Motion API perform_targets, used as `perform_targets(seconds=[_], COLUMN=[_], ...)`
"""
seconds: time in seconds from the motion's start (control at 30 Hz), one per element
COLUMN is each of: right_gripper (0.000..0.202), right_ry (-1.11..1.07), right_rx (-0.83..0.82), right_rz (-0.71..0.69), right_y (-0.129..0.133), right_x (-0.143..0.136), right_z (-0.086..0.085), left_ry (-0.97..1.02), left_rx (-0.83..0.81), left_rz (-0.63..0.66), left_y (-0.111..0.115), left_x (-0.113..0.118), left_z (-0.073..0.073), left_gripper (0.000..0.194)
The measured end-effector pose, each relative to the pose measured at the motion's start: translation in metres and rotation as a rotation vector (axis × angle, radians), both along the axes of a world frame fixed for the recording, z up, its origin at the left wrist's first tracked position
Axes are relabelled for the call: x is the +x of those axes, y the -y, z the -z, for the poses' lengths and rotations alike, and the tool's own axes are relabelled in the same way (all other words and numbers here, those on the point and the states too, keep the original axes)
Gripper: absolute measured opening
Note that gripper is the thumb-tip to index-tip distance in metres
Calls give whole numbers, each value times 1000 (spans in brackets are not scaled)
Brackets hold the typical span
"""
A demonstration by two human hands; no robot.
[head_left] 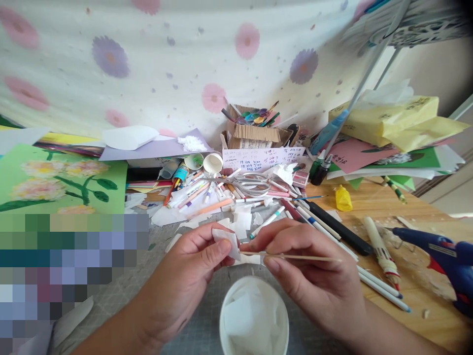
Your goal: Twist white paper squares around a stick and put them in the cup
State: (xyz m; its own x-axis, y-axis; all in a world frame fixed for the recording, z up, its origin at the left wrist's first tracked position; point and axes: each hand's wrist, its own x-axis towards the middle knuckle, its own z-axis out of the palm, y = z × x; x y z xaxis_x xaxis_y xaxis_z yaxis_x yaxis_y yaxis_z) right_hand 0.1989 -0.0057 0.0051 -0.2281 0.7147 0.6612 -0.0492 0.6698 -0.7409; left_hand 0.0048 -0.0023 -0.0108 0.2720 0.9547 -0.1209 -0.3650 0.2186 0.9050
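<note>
Between the thumb and fingers of my left hand [199,261] is a small piece of white paper [226,242]. My right hand [310,266] pinches a thin wooden stick [303,257], whose left end meets the edge of that paper. Whether the tip is stuck to the paper or only touches it, I cannot tell. Just below both hands stands a white paper cup [222,328] with crumpled thin white paper [253,310] inside. More white paper scraps [243,222] lie behind the hands on the grey cutting mat [192,315].
Many markers [271,223] and a pair of scissors [251,183] are heaped behind my hands. At the right lie a blue glue gun [436,246], a thick pen [382,249] and a yellow lump [343,198]. A green flower picture [62,182] is at the left, a cardboard box [254,133] at the back.
</note>
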Motion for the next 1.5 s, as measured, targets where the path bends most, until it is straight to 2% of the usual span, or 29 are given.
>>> perform_targets(seconds=[0.47, 0.73, 1.23, 1.5], right_gripper=[20, 10, 23, 18], right_ry=[-13, -24, -28, -11], right_rx=[-9, -16, -20, -11], right_rz=[-7, -6, -10, -4], right_y=[-2, -2, -1, -2], right_x=[0, -1, 0, 0], right_z=[1, 1, 1, 1], left_ry=[2, 19, 18, 19], left_rx=[-24, -49, -36, -12], left_rz=[-23, -27, -11, 6], left_y=[-2, 0, 0, 0], left_x=[1, 2, 1, 1], left_z=[3, 2, 0, 3], left_gripper=[27, 29, 28, 25])
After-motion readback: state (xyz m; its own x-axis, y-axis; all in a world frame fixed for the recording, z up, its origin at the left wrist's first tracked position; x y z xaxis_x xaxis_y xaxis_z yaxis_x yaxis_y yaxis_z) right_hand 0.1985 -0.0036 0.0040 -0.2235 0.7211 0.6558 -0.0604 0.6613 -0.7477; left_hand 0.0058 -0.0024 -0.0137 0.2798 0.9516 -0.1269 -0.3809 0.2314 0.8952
